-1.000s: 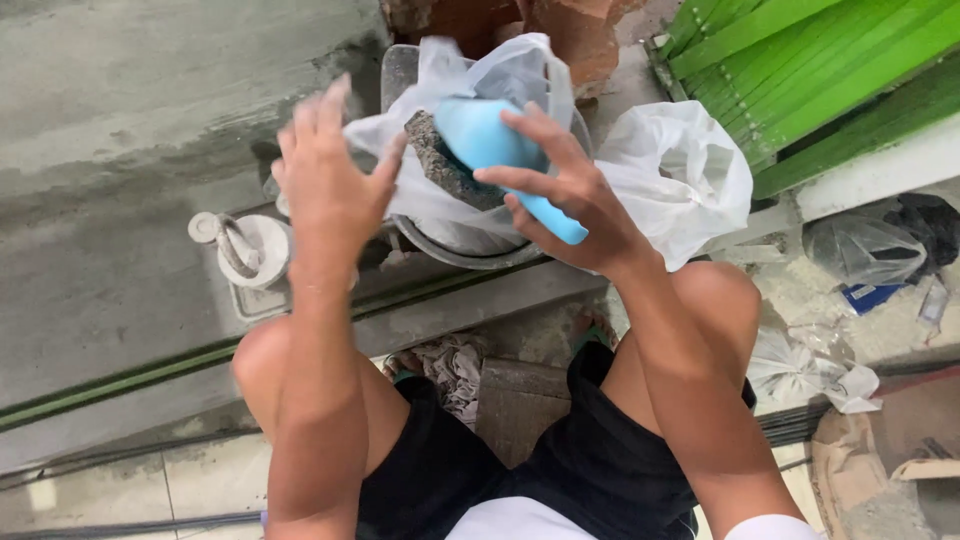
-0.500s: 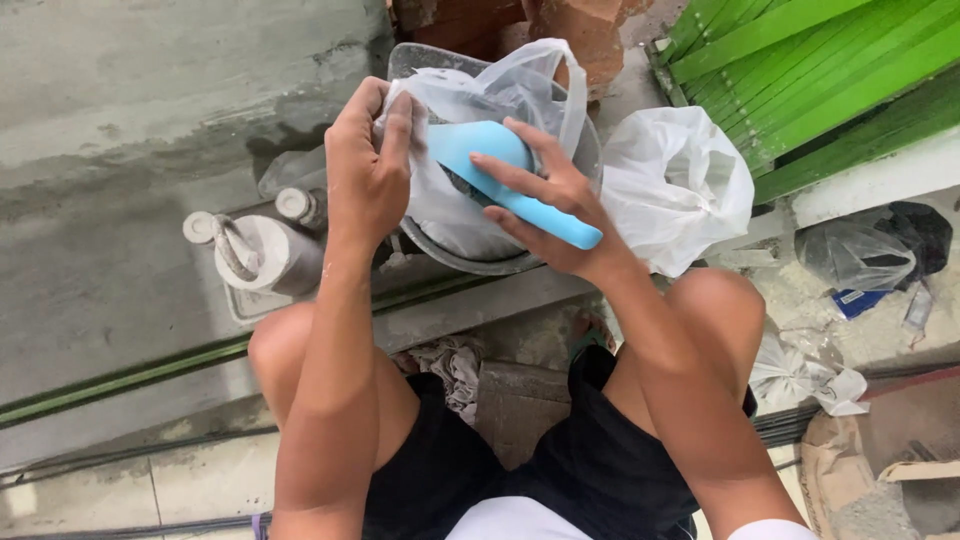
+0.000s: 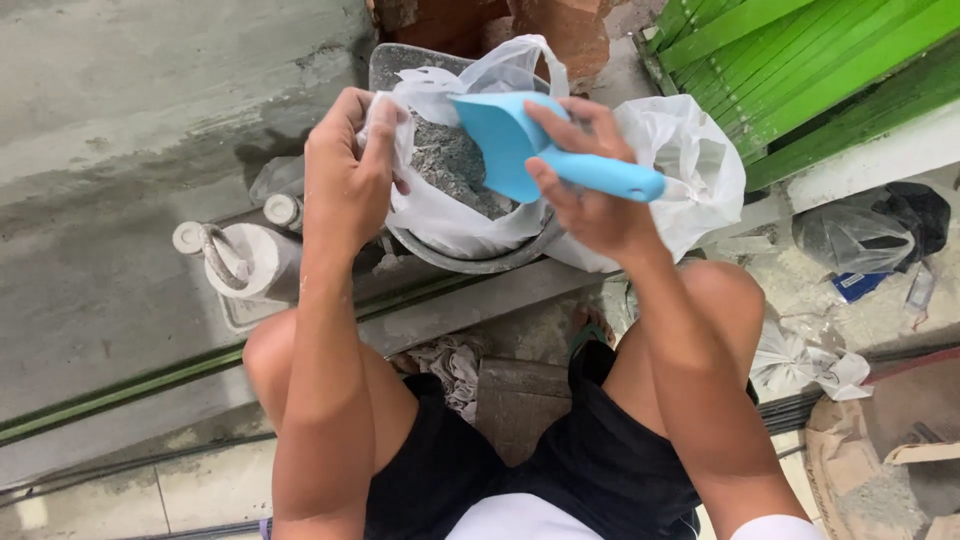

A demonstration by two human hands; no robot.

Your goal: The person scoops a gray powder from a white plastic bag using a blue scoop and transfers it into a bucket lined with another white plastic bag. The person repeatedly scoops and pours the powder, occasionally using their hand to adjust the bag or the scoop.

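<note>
My right hand (image 3: 590,195) grips the handle of a light blue plastic scoop (image 3: 510,135), whose mouth dips into grey powder (image 3: 450,165) inside a white plastic bag (image 3: 440,215). My left hand (image 3: 345,170) pinches the bag's left edge and holds it open. The bag sits in a grey metal bowl (image 3: 470,262) on a concrete ledge. I am crouched, with both knees below the ledge.
A second white plastic bag (image 3: 690,165) lies right of the bowl. A white jug with a handle (image 3: 245,262) stands on the left. Red bricks (image 3: 560,30) sit behind, green slats (image 3: 800,80) at top right, and a torn paper sack (image 3: 890,450) at bottom right.
My left hand went from open fingers beside the bag to gripping its edge. The scoop turned and lowered into the grey powder.
</note>
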